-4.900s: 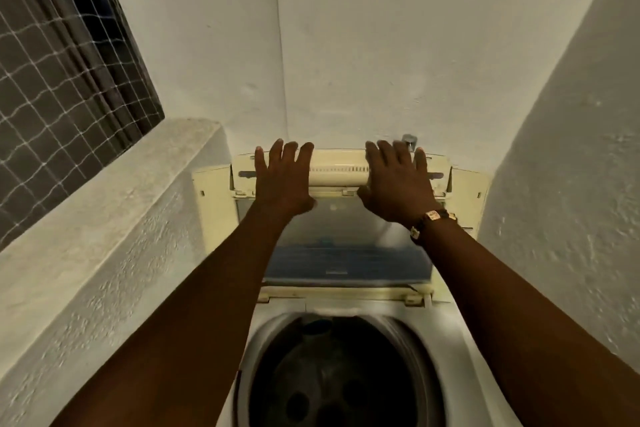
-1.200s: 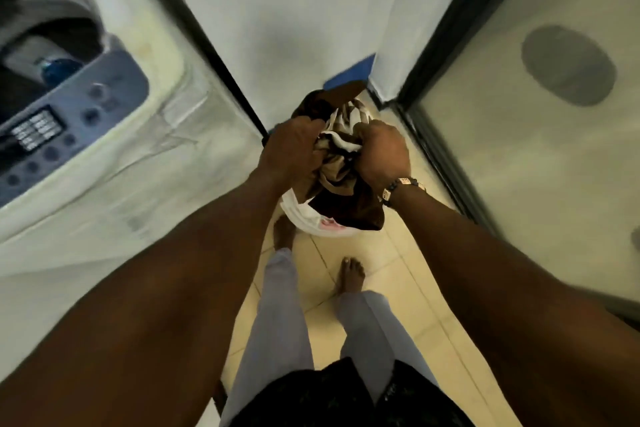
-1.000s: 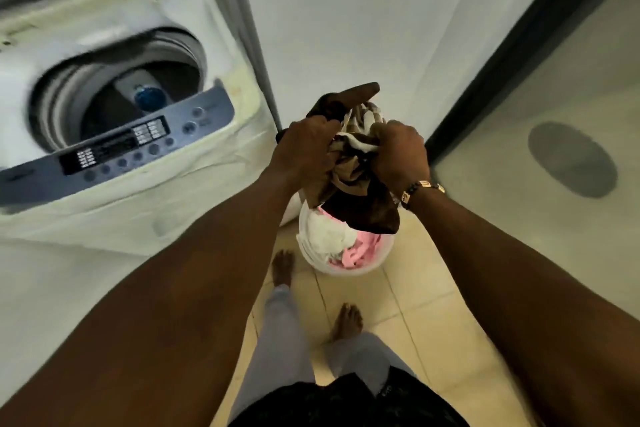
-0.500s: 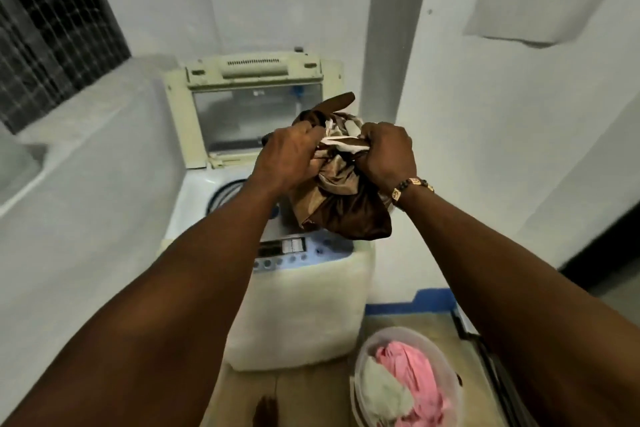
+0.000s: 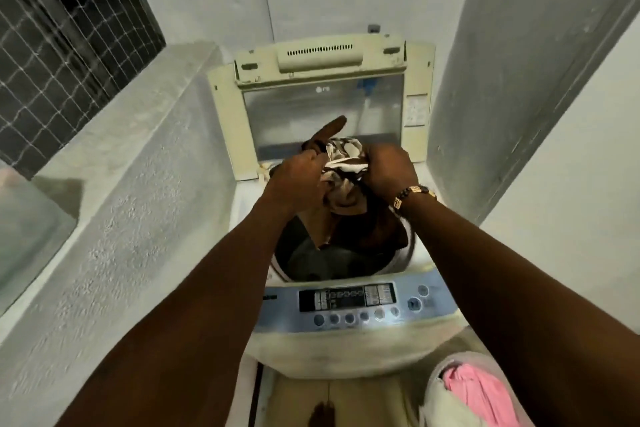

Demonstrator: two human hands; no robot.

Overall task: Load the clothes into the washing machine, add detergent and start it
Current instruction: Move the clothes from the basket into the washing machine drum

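A top-loading washing machine (image 5: pixel 349 347) stands ahead with its lid (image 5: pixel 322 104) raised against the back wall. Its dark drum (image 5: pixel 332 262) is open below my hands. My left hand (image 5: pixel 298 177) and my right hand (image 5: pixel 389 173) both grip a bundle of brown and cream clothes (image 5: pixel 346 198), held above the drum opening. The lower part of the bundle hangs down into the drum's mouth. The blue control panel (image 5: pixel 353 305) with its buttons faces me at the front.
A laundry basket (image 5: pixel 446 399) with pink and white clothes stands on the floor at the lower right. A rough concrete ledge (image 5: pixel 114 163) runs along the left under a meshed window (image 5: pixel 62 35). White walls close in on the right.
I lifted the brown bundle from the basket on the floor and carried it over the machine. It now hangs over the drum opening instead of in front of the control panel.
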